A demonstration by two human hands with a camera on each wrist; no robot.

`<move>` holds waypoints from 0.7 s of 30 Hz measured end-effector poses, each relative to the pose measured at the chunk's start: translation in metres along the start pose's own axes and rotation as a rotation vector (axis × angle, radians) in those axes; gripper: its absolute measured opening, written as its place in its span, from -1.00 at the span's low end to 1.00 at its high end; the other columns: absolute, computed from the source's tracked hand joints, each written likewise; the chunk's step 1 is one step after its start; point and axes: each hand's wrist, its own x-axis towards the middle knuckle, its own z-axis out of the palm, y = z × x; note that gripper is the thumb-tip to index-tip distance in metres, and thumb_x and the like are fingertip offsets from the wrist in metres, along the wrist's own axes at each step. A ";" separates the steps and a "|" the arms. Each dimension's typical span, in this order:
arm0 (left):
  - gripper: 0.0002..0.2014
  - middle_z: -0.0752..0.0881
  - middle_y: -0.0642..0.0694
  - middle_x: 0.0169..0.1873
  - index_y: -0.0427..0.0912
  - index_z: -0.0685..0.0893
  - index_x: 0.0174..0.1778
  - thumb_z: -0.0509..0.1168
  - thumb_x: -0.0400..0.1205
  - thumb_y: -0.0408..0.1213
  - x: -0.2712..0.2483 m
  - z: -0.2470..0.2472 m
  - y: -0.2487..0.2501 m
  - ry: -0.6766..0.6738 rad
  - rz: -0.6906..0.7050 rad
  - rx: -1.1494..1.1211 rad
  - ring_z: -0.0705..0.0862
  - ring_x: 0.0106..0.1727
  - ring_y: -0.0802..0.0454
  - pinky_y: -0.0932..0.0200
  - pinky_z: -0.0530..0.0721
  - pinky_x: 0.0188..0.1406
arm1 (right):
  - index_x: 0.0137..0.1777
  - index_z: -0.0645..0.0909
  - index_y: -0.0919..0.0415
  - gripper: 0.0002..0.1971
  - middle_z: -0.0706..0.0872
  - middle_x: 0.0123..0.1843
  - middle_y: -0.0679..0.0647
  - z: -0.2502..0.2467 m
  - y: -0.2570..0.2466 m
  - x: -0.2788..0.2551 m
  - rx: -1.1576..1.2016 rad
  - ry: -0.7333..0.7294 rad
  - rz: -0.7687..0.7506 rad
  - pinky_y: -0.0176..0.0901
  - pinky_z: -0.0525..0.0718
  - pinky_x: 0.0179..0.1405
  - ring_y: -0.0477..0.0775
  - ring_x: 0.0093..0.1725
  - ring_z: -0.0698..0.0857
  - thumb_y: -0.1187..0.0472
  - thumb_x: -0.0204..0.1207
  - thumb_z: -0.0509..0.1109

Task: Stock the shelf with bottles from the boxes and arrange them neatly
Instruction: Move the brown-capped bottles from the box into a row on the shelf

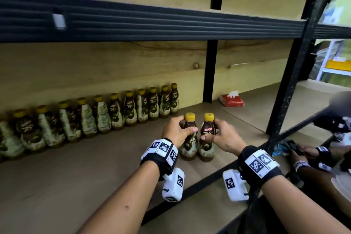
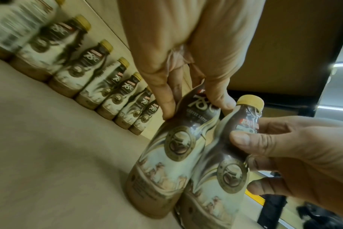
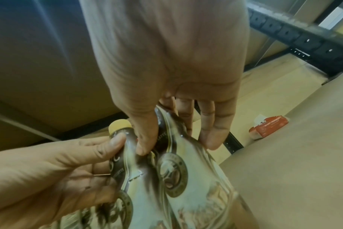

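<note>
Yellow caps: two coffee bottles (image 1: 197, 137), touching, upright on shelf (image 1: 95, 167)
Left grip (image 1: 175, 132): wraps left bottle
Right grip (image 1: 223, 137): wraps right bottle

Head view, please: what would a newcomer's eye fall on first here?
First, the two hands at the shelf's front: the left hand and right hand each grip a yellow-capped bottle, the left bottle and right bottle upright, side by side. Then the row of bottles along the back wall, and a red tissue pack to its right.
</note>
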 end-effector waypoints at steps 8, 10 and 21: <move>-0.59 0.77 -0.06 0.12 -0.10 0.72 0.21 0.54 0.46 -0.14 0.118 0.067 0.025 0.087 -0.124 0.189 0.70 0.09 0.01 0.29 0.51 0.03 | 0.23 0.62 0.12 -0.56 0.77 0.07 0.05 -0.040 0.071 0.126 0.006 0.009 -0.030 -0.10 0.65 0.15 0.11 0.10 0.73 0.17 0.37 0.64; -0.50 0.73 -0.10 0.22 -0.07 0.67 0.31 0.54 0.45 -0.09 0.148 0.072 0.023 0.120 -0.161 0.262 0.68 0.24 -0.07 0.23 0.56 0.17 | 0.19 0.63 0.11 -0.59 0.77 0.05 0.06 -0.040 0.078 0.147 -0.002 0.004 -0.047 -0.08 0.66 0.13 0.12 0.09 0.73 0.16 0.37 0.64; -0.59 0.69 -0.22 0.15 -0.16 0.56 0.23 0.33 0.59 0.04 0.234 0.077 0.003 0.152 -0.214 0.638 0.64 0.21 -0.27 -0.13 0.62 0.18 | 0.07 0.56 0.04 -0.64 0.77 0.04 0.06 -0.020 0.084 0.203 0.073 -0.036 -0.088 -0.12 0.67 0.06 0.11 0.08 0.73 0.14 0.36 0.62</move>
